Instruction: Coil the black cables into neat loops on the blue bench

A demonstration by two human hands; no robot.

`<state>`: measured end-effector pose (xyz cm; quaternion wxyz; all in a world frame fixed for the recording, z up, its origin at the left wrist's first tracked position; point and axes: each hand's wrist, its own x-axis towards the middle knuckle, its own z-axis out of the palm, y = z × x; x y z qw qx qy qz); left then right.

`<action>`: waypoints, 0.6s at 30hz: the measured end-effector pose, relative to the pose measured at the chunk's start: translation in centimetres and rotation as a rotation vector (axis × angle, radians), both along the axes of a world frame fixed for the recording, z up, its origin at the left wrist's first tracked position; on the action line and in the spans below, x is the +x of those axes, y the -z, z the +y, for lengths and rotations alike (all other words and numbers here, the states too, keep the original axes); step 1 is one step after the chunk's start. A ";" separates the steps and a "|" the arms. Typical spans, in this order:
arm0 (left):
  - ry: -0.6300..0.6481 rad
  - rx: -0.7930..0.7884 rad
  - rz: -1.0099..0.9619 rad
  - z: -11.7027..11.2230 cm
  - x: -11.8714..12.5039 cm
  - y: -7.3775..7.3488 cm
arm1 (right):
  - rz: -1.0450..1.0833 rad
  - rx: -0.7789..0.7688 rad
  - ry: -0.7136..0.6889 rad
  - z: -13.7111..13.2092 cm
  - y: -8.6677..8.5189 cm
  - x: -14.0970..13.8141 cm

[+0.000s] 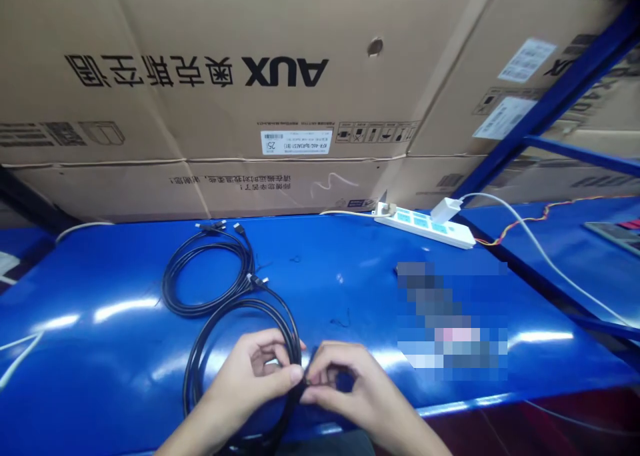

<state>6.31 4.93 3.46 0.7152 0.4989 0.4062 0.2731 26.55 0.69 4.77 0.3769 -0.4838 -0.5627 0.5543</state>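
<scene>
A coil of black cable point(210, 339) lies at the near edge of the blue table point(100, 323). My left hand point(257, 369) is closed round the right side of this coil, thumb and fingers pinching the bundled strands. My right hand point(345, 383) meets it from the right, fingertips pinched on the same bundle at a small dark piece I cannot make out. A second coil of black cable point(207, 273) lies flat just behind, its plug ends at the top, touching the near coil.
A white power strip point(425, 226) with a white charger point(447, 209) plugged in sits at the back right, its white cord running off right. Large cardboard boxes point(280, 89) wall off the back. A blue rack post point(550, 103) slants at right. A blurred patch covers part of the table.
</scene>
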 end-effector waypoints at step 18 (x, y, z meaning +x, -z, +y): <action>-0.007 -0.033 -0.026 -0.2 -0.1 0.3 | 0.057 -0.165 0.029 -0.9 0.3 0.4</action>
